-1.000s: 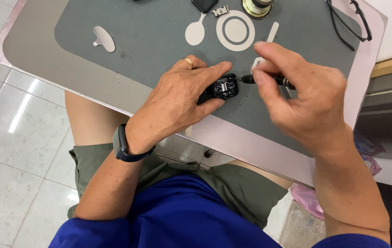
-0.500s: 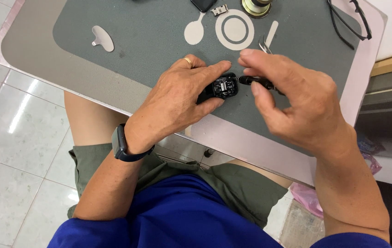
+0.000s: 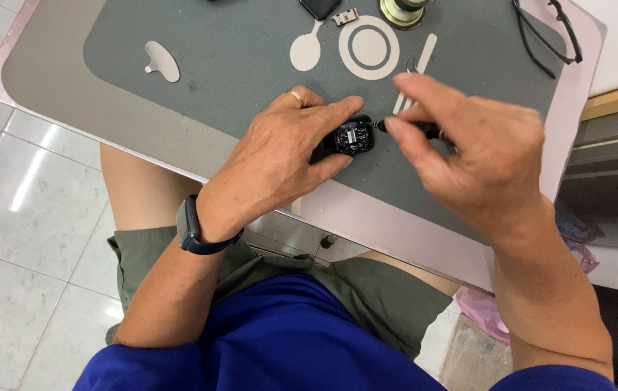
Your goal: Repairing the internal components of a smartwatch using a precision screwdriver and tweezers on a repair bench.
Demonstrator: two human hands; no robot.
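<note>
My left hand (image 3: 280,156) rests on the grey mat (image 3: 229,65) and pins a small black device (image 3: 352,137) between forefinger and thumb; its open face shows small parts inside. My right hand (image 3: 475,148) grips a thin black tool (image 3: 425,129) whose tip touches the device's right edge. A ring sits on my left hand and a dark band is on that wrist.
On the mat's far side lie a pair of tweezers (image 3: 412,66), a round metal container (image 3: 403,11), a small metal piece (image 3: 346,16) and a black object (image 3: 320,7). Black-framed glasses (image 3: 548,32) lie at the far right. The table edge runs just above my lap.
My right hand has shifted slightly and turned the tool while its tip stays at the device. My left hand keeps holding the device in the same spot.
</note>
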